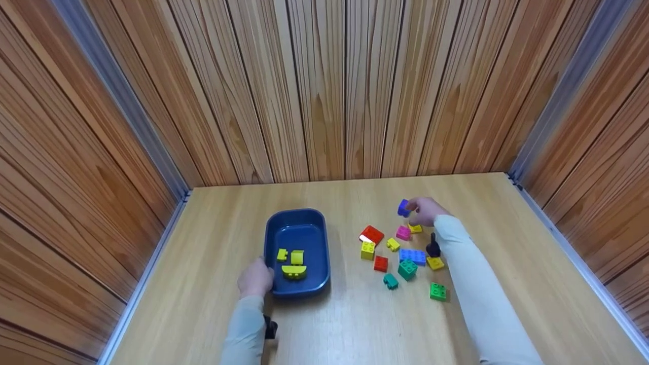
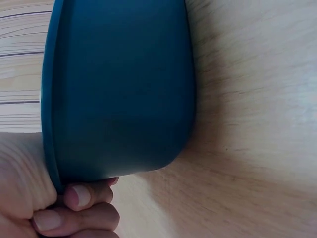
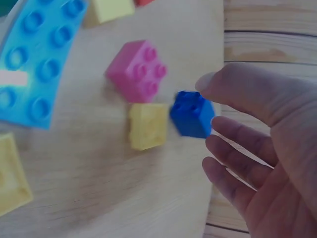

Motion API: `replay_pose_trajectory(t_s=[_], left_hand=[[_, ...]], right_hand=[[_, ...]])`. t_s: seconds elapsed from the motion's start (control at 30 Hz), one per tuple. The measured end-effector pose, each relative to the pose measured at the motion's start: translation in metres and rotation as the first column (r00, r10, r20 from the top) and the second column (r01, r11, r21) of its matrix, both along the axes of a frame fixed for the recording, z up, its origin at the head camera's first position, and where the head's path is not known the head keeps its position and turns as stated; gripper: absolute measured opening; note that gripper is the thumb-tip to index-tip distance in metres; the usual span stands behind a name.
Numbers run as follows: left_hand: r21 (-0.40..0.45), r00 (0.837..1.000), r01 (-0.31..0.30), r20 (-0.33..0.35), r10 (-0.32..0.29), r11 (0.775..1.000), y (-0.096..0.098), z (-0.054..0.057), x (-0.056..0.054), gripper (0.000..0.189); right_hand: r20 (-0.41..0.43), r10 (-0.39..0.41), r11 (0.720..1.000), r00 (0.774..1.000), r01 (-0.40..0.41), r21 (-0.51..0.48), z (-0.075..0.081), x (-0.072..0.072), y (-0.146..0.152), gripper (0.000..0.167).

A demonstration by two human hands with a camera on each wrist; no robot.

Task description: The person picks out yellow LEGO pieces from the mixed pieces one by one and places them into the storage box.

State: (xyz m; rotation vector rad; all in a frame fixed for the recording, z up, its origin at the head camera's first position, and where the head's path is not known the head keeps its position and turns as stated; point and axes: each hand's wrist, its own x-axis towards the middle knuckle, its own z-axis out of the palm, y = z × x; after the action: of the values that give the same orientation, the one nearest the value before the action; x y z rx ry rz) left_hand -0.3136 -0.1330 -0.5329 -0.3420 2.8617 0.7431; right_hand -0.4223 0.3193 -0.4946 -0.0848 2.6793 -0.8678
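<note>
My left hand (image 1: 255, 278) grips the near left rim of a dark blue tray (image 1: 327, 253); in the left wrist view its curled fingers (image 2: 81, 215) are at the tray's corner. Inside the tray are yellow pieces: a small brick (image 1: 282, 255), a square brick (image 1: 297, 257) and a curved brick (image 1: 294, 272). At the back right, my right hand (image 1: 427, 210) holds a blue brick (image 3: 192, 116) at the fingertips, thumb against its upper edge. The index finger's contact is hidden. Close by are a pink brick (image 1: 403, 233) and a yellow brick (image 3: 149, 126).
Loose bricks lie in front of my right hand: red pieces (image 1: 372, 234), a yellow brick (image 1: 367, 250), a long blue brick (image 1: 412, 257), a teal brick (image 1: 407, 269) and a green brick (image 1: 438, 292). Wooden panels (image 1: 324, 91) rise behind and on both sides of the table.
</note>
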Motion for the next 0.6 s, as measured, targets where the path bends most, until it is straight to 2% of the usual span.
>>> replay_pose_trajectory(t_s=[0.2, 0.4, 0.6], left_hand=[[0.045, 1.000, -0.013, 0.012, 0.013, 0.999, 0.000, -0.001, 0.002, 0.044], [0.081, 1.000, -0.021, 0.011, 0.020, 0.996, 0.000, 0.000, 0.002, 0.044], [0.092, 1.000, -0.022, 0.006, 0.022, 0.995, -0.001, 0.000, 0.002, 0.046]], right_hand=[[0.009, -0.004, 1.000, 1.000, 0.004, 0.016, -0.015, 0.002, 0.011, 0.044], [0.048, -0.039, 0.999, 0.998, 0.041, -0.031, -0.029, 0.001, 0.017, 0.050], [0.025, -0.026, 0.999, 0.999, 0.027, -0.041, -0.040, -0.001, 0.016, 0.051]])
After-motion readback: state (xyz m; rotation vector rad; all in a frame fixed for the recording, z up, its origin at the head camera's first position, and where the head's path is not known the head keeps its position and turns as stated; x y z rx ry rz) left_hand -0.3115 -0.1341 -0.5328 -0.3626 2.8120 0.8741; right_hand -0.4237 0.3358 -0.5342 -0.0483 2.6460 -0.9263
